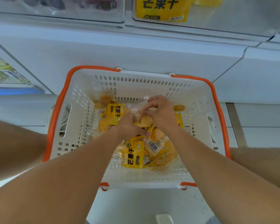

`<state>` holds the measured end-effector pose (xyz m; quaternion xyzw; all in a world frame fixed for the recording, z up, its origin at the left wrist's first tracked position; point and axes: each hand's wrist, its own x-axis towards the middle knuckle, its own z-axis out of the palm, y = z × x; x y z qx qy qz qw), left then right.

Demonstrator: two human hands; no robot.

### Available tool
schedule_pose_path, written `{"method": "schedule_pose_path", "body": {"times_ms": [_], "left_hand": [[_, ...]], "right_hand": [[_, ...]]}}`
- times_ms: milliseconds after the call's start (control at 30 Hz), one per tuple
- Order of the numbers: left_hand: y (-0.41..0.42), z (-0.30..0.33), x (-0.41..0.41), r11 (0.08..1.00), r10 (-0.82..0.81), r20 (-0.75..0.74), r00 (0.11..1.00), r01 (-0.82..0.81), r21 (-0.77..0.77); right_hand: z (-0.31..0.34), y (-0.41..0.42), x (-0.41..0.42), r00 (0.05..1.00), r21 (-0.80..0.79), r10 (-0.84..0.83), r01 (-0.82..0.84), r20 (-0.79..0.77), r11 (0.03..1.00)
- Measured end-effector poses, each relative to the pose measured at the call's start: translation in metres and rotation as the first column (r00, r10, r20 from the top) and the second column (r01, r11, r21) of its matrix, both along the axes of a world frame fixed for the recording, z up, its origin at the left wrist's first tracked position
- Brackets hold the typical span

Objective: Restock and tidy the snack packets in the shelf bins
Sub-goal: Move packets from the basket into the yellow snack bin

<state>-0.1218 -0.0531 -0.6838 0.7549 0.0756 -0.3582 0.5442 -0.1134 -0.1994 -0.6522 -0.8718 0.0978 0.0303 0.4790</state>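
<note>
One white basket [132, 78] with two orange handles [58, 110] sits on the floor, holding a loose heap of yellow snack packets [132, 155], too overlapped to count. Above the heap, the left hand [129, 126] and right hand [162, 112] both curl their fingers around a bunch of packets [145, 122]. Farther up, one clear shelf bin [200, 21] holds more yellow packets [162, 8].

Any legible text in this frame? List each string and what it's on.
"芒果干": yellow packet at the basket's near side.
"芒果干": yellow packet at the basket's far left.
"芒果干", top cut off: large yellow packet in the shelf bin above.
Barcode label: digits too small.
Other small print and round logos: blurred.
</note>
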Motion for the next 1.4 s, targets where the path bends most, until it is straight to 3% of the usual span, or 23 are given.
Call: {"method": "schedule_pose_path", "body": {"times_ms": [100, 167, 267, 367, 433, 533, 633, 733, 833, 933, 1000, 1067, 1133, 1267, 1333, 1400], "left_hand": [[-0.003, -0.006, -0.003, 0.989, 0.057, 0.157, 0.986, -0.077, 0.127], [0.002, -0.003, 0.003, 0.994, 0.094, 0.080, 0.992, -0.098, 0.043], [0.019, 0.018, 0.015, 0.985, 0.151, -0.175, 0.973, -0.164, -0.060], [0.027, 0.043, 0.023, 0.945, 0.069, -0.269, 0.961, -0.149, -0.290], [0.020, 0.065, 0.027, 0.925, 0.042, -0.254, 0.966, -0.134, -0.356], [0.003, 0.112, 0.038, 0.956, -0.037, -0.066, 0.997, 0.016, -0.292], [-0.018, 0.184, 0.047, 0.941, -0.140, 0.242, 0.960, 0.205, -0.269], [-0.050, 0.279, 0.045, 0.893, -0.132, 0.617, 0.776, 0.363, -0.265], [-0.075, 0.365, 0.046, 0.948, -0.025, 0.909, 0.415, 0.299, -0.111], [-0.082, 0.419, 0.065, 0.983, -0.071, 0.989, 0.130, 0.179, 0.047], [-0.075, 0.435, 0.086, 0.954, -0.298, 0.954, 0.007, 0.033, 0.298], [-0.059, 0.434, 0.107, 0.805, -0.581, 0.814, 0.017, -0.134, 0.577], [-0.041, 0.419, 0.121, 0.676, -0.704, 0.702, 0.108, -0.203, 0.708], [-0.021, 0.377, 0.138, 0.532, -0.792, 0.563, 0.238, -0.184, 0.826], [-0.015, 0.365, 0.144, 0.473, -0.829, 0.502, 0.246, -0.169, 0.864], [-0.009, 0.361, 0.149, 0.493, -0.827, 0.523, 0.208, -0.182, 0.851]], "right_hand": [[0.001, -0.002, 0.004, 0.998, -0.003, -0.035, 0.035, 0.058, 0.999], [0.004, -0.007, 0.003, 0.987, 0.010, -0.146, 0.145, 0.066, 0.989], [0.006, -0.019, 0.001, 0.950, 0.086, -0.296, 0.305, -0.103, 0.948], [0.019, -0.023, -0.003, 0.913, 0.249, -0.066, 0.178, -0.403, 0.952], [0.037, -0.021, -0.007, 0.872, 0.506, 0.161, 0.110, -0.462, 0.856], [0.086, -0.029, -0.006, 0.863, 0.642, 0.335, -0.016, -0.378, 0.766], [0.171, -0.063, 0.004, 0.922, 0.464, 0.333, -0.211, -0.198, 0.860], [0.279, -0.098, 0.004, 0.925, 0.241, 0.364, -0.381, 0.112, 0.893], [0.369, -0.117, -0.002, 0.856, 0.125, 0.377, -0.443, 0.355, 0.888], [0.416, -0.129, 0.008, 0.790, 0.109, 0.336, -0.448, 0.513, 0.887], [0.419, -0.139, 0.024, 0.783, 0.109, 0.264, -0.387, 0.563, 0.916], [0.402, -0.150, 0.045, 0.817, 0.123, 0.220, -0.332, 0.533, 0.935], [0.374, -0.157, 0.069, 0.878, 0.141, 0.201, -0.287, 0.434, 0.948], [0.333, -0.154, 0.108, 0.932, 0.101, 0.289, -0.316, 0.219, 0.943], [0.322, -0.148, 0.124, 0.956, 0.059, 0.265, -0.274, 0.129, 0.960], [0.311, -0.145, 0.140, 0.968, -0.030, 0.238, -0.236, 0.075, 0.971]]}}
